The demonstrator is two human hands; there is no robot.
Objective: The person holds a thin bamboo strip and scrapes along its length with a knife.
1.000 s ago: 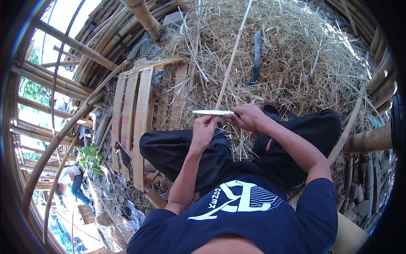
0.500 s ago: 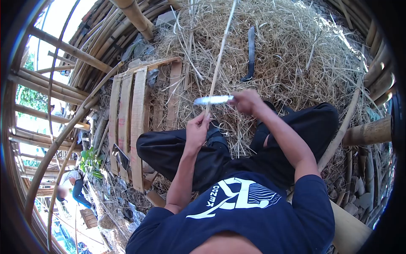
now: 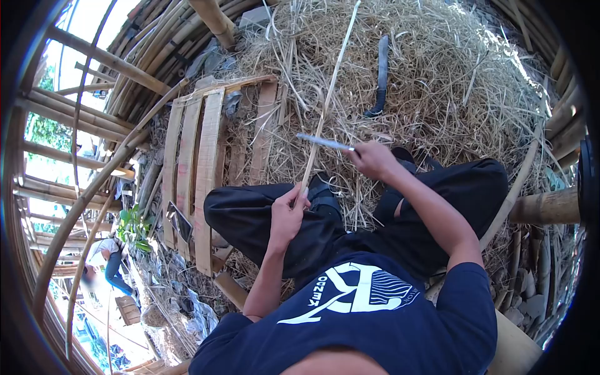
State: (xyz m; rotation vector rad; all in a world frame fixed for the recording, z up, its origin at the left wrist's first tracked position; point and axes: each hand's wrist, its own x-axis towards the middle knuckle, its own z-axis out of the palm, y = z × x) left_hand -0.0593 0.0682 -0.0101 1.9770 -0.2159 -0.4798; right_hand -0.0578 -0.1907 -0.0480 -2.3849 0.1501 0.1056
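Observation:
A long thin bamboo strip runs up and away from my left hand, whose fingers are closed around its near end above my left knee. My right hand grips the handle of a knife. The blade points left and lies across the strip, a little beyond my left hand. Farther ahead, a second, long dark blade with a black handle rests on the pile of shavings.
Left of my legs lies a slatted wooden pallet with a dark flat object on it. Bamboo poles frame the left side. A thick bamboo pole juts in from the right. Another person bends down at the far left.
The knife has moved outward along the strip, and its blade has tilted. My left hand has shifted slightly left and closer to my body, still holding the strip.

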